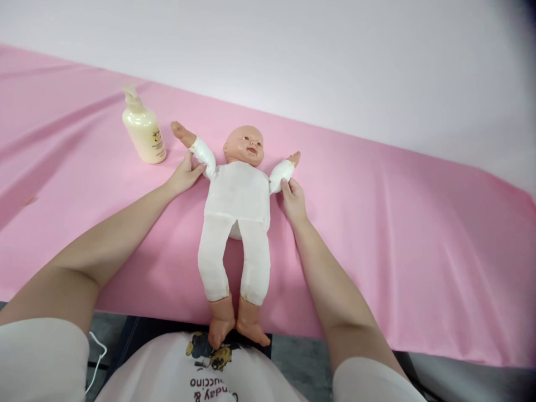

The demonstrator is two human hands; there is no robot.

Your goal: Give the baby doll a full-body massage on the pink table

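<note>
A baby doll (238,192) with a white cloth body lies on its back, its head away from me and its bare feet over the table's front edge. My left hand (185,174) is closed on the doll's arm at the left of the view, near the elbow. On the other side, my right hand (293,198) pinches the doll's other arm from below, thumb on the white cloth. Both doll arms stretch outward and up. Some fingertips of each hand are hidden behind the doll's arms.
A cream-coloured pump bottle (144,131) stands left of the doll's raised hand. Pink cloth (355,234) with folds covers the table. Behind it rises a white wall (335,61). A white cable (99,354) hangs below the front edge at left.
</note>
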